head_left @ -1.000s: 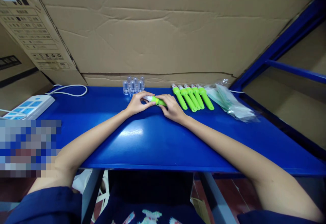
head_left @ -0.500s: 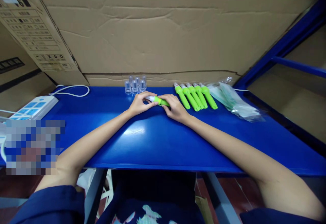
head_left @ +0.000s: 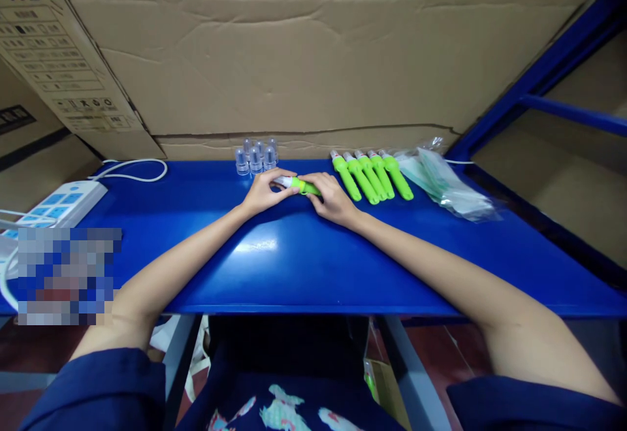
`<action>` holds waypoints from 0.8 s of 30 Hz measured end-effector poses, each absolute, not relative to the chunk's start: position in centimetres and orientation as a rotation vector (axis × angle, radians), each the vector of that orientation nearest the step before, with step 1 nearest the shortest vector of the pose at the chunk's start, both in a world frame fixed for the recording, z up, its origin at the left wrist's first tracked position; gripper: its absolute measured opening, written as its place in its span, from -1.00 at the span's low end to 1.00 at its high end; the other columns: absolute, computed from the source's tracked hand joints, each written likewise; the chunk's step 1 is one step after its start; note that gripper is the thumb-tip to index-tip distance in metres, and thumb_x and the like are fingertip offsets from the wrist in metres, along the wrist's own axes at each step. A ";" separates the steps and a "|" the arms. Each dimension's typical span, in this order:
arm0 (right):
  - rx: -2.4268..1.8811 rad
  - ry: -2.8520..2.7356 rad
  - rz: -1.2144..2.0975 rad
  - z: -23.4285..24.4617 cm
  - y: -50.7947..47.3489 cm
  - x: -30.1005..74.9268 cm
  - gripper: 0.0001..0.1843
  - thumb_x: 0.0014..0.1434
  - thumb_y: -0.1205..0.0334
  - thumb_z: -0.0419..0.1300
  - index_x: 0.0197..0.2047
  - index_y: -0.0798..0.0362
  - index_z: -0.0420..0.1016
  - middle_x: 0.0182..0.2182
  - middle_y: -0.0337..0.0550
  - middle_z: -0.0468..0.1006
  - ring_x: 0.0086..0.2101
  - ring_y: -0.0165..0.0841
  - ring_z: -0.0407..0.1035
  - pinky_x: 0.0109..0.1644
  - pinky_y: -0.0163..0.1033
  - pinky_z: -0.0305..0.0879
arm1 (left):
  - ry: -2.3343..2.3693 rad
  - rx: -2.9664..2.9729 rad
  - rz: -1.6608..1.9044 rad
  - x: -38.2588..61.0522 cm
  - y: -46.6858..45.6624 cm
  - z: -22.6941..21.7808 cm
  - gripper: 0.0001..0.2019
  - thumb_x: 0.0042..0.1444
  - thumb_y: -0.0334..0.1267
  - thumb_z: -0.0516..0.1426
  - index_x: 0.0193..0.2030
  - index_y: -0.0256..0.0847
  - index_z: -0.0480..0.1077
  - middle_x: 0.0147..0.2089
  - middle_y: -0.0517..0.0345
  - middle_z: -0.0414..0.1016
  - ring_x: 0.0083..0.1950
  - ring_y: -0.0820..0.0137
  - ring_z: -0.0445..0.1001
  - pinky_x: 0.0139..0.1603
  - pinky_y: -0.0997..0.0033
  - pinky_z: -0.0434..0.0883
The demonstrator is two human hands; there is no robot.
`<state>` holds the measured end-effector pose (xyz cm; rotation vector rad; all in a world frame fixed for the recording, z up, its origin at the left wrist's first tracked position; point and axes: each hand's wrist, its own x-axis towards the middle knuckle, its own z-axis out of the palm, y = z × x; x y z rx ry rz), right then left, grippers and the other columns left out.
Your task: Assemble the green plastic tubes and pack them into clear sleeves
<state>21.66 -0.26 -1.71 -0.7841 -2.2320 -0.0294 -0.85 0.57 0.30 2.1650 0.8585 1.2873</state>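
Note:
Between my two hands lies a green pen-shaped device (head_left: 304, 187), held roughly level just above the blue table. My left hand (head_left: 264, 192) grips its whitish, clear-looking tip end, thumb and fingers closed around it. My right hand (head_left: 333, 199) is wrapped over the green handle end. A yellow band shows at the middle of the device. Just behind my left hand stand several clear plastic caps (head_left: 255, 160) in a cluster. To the right of my right hand, several similar green devices (head_left: 369, 179) lie side by side, their pale tips pointing away from me.
A clear plastic bag (head_left: 453, 186) with pale green and white contents lies at the right. A white power strip (head_left: 73, 199) with a cable sits at the left, near a blurred-out patch. Cardboard (head_left: 294, 65) walls the back of the blue table (head_left: 294, 268).
The camera view has shifted slightly, so the whole scene sits a little higher and further left. Both hands keep their hold on the green device, with hardly any movement.

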 end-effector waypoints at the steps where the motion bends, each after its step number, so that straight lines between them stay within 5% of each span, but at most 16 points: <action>1: -0.783 -2.235 -0.038 -1.7 -0.3 21.7 -0.57 0.30 0.35 0.09 0.22 0.05 0.38 0.08 0.07 0.55 0.03 -0.03 0.41 0.09 0.08 0.30 | 0.846 2.165 1.286 -0.9 0.7 0.3 -0.50 0.07 0.09 0.34 -0.03 -0.30 0.57 -0.02 -0.10 0.65 -0.09 0.29 0.64 -0.11 0.33 0.60; 24: -0.827 -2.243 -0.026 -1.4 0.0 21.1 -0.53 0.25 0.37 0.09 0.22 0.07 0.38 0.10 0.09 0.54 0.04 0.00 0.38 0.09 0.10 0.30 | 0.856 2.084 1.284 -0.9 1.2 0.0 -0.48 0.04 0.10 0.35 -0.03 -0.29 0.55 0.00 -0.08 0.64 -0.06 0.28 0.62 -0.06 0.31 0.59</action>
